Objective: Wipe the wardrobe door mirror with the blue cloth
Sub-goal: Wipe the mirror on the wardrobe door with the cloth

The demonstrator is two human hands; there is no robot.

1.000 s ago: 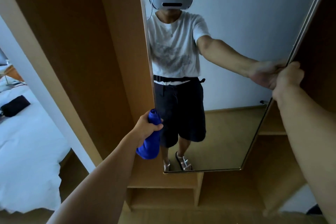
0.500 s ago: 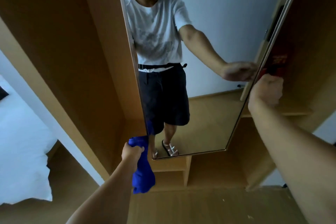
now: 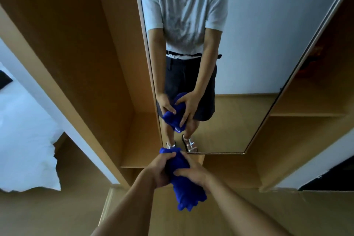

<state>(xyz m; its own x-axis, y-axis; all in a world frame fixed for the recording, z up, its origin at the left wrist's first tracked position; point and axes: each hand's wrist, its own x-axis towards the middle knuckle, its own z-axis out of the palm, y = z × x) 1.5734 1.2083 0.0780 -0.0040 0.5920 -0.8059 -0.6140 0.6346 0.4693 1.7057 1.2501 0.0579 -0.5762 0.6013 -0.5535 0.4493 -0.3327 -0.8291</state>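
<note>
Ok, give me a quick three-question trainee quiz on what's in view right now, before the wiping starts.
1. True or false: the bunched blue cloth is pressed against the glass of the tall wardrobe door mirror.
2. Which hands hold the cloth? A) left hand only B) right hand only C) both
3. Fill in: the cloth is held below the mirror's ____ edge.

Key:
1. False; it is held in front of the person, below the mirror, not touching the glass.
2. C; each hand has a grip on the cloth.
3. bottom
</note>
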